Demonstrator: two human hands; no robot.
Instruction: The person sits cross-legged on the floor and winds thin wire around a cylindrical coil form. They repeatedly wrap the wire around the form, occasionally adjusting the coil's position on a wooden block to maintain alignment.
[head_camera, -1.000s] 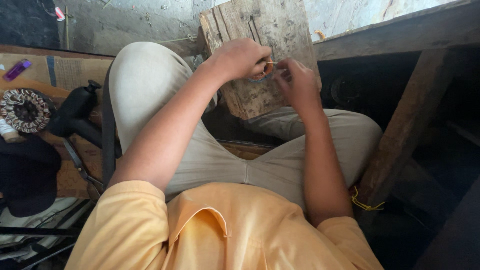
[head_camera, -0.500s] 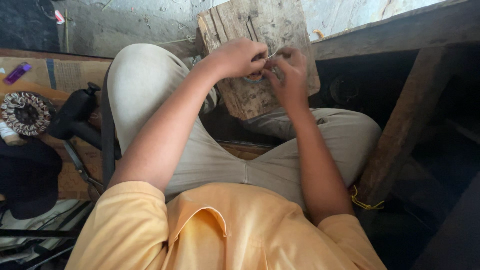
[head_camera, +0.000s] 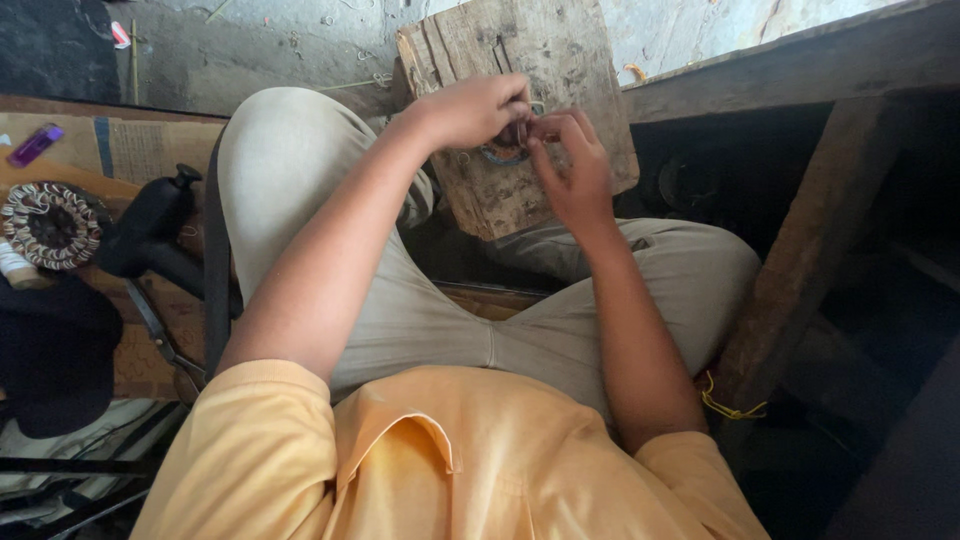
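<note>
My left hand and my right hand meet over a worn wooden board that leans on my knees. Between the fingertips of both hands sits a small ring-shaped woven piece, dark with a lighter edge, mostly hidden by the fingers. The left fingers pinch it from above, the right fingers from the right side. My legs in beige trousers lie under the board, and my yellow shirt fills the bottom of the view.
A round woven coil lies on cardboard at the left, beside a black tool and a purple lighter. A heavy wooden bench leg stands at the right. A yellow thread hangs near its base.
My two hands have drawn closer together over the board, the right hand shifting left toward the left hand. The fingers now close on the small piece.
</note>
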